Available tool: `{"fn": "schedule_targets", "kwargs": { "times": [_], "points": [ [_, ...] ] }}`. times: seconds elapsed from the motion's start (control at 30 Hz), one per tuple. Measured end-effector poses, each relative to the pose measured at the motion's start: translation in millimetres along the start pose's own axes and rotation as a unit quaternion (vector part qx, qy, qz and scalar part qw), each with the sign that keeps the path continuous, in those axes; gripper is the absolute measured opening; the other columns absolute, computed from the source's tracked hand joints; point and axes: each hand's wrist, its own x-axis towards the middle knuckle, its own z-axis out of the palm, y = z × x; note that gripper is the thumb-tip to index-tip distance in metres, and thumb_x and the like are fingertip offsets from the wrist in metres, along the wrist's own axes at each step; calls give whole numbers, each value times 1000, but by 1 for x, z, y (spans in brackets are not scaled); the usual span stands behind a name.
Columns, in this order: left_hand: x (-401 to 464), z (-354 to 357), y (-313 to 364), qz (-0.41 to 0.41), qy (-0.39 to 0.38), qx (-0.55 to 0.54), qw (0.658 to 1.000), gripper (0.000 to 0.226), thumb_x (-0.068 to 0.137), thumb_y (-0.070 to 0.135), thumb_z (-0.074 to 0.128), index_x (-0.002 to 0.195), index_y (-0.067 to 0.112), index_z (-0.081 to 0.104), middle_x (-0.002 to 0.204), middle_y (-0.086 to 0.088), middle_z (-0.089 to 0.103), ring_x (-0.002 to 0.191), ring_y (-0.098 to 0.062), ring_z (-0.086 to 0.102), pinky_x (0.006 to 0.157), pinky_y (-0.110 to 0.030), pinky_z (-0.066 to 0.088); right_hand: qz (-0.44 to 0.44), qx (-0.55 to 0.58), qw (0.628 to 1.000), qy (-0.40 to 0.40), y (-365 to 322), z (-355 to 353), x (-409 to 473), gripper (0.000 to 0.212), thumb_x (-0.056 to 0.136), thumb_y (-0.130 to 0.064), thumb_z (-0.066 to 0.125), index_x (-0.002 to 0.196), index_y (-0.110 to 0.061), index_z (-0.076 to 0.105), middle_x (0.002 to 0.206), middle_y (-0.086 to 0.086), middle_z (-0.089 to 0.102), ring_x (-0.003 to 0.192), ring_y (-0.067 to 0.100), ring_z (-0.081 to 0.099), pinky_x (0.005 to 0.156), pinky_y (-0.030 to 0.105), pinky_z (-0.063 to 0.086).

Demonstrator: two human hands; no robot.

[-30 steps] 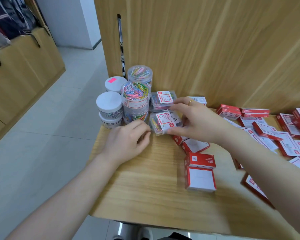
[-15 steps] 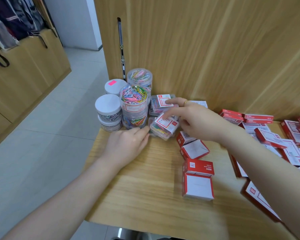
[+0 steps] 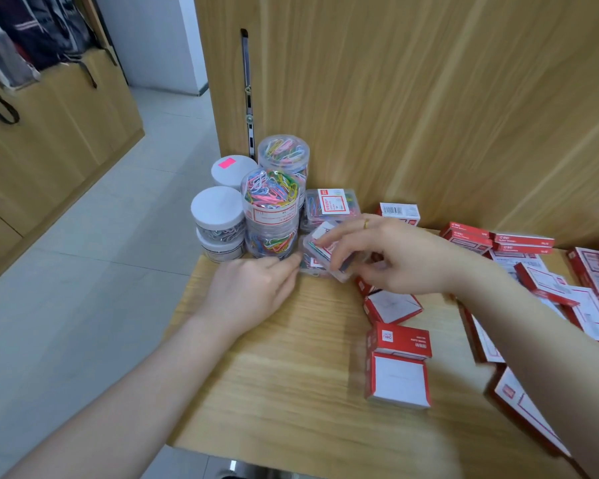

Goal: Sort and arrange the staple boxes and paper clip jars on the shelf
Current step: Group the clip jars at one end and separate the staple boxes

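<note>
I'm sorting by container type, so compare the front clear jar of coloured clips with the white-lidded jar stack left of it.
The front clear jar has a see-through top showing coloured clips; the white-lidded jar has an opaque white lid and silvery clips. The clear jar's stack stands taller than the white-lidded stack. The clear jar bears a red-bordered label; the white-lidded one shows none. Both are round, upright and stacked on another jar at the shelf's left end.

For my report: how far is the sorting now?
Done: clip jars stand grouped at the shelf's left corner. In hand: the right hand holds a clear clip box, and the left hand touches it. Left: red staple boxes lie scattered.
</note>
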Motion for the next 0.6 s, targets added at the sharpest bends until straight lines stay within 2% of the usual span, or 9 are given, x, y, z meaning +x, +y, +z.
{"fn": "schedule_targets", "kwargs": {
  "times": [0.03, 0.07, 0.13, 0.17, 0.27, 0.37, 0.5, 0.6],
  "points": [
    [0, 0, 0, -1, 1, 1, 1000, 33, 83, 30, 44, 93, 18, 74, 56, 3, 64, 42, -23, 60, 31, -24, 42, 18, 14, 999, 39, 1, 1, 0, 19, 76, -21, 59, 93, -16, 63, 121, -3, 56, 108, 13, 52, 90, 25, 40],
    [1, 0, 0, -3, 2, 2, 1000, 33, 83, 30, 45, 92, 17, 74, 56, 3, 65, 42, -22, 61, 32, -23, 42, 51, -20, 995, 89, 0, 3, 1, 28, 74, -32, 69, 95, -17, 59, 116, -4, 54, 104, 14, 52, 83, 31, 43],
    [2, 0, 1, -10, 6, 9, 1000, 33, 82, 32, 46, 88, 16, 74, 57, 3, 66, 43, -21, 61, 32, -22, 42, 121, -122, 977, 127, -2, 8, 4, 47, 69, -48, 73, 99, -17, 52, 104, -6, 48, 92, 15, 47, 67, 31, 36],
    [3, -1, 2, -14, 6, 17, 1000, 32, 82, 33, 46, 84, 16, 73, 57, 3, 66, 43, -20, 62, 32, -22, 41, 121, -130, 976, 128, -4, 11, 5, 47, 71, -47, 72, 101, -17, 52, 103, -5, 48, 88, 15, 45, 65, 30, 32],
    [5, -1, 7, -23, 0, 56, 998, 30, 81, 35, 48, 69, 15, 67, 53, 3, 64, 43, -18, 61, 33, -18, 36, 50, -102, 988, 102, -4, 12, 9, 30, 79, -27, 66, 104, -13, 57, 112, 2, 55, 96, 23, 51, 76, 36, 42],
    [8, 0, 11, -41, -9, 65, 997, 30, 80, 36, 48, 64, 15, 61, 53, 3, 63, 42, -17, 60, 32, -18, 34, 25, -55, 995, 80, 2, 13, 13, 28, 80, -9, 62, 108, -12, 57, 116, 5, 60, 107, 29, 52, 87, 45, 43],
    [9, 0, 12, -55, -7, 75, 996, 30, 80, 36, 47, 60, 15, 56, 49, 2, 60, 38, -20, 58, 32, -18, 32, 18, -37, 992, 119, 8, 18, 11, 33, 81, -4, 62, 113, -12, 57, 120, 8, 61, 122, 25, 46, 98, 40, 40],
    [9, 0, 13, -61, -1, 69, 996, 34, 79, 40, 47, 59, 14, 55, 46, 1, 59, 36, -20, 57, 32, -19, 34, 42, -28, 985, 164, 10, 18, 4, 47, 78, -15, 70, 121, -10, 53, 127, 5, 54, 122, 25, 45, 99, 35, 39]
  ]
}}
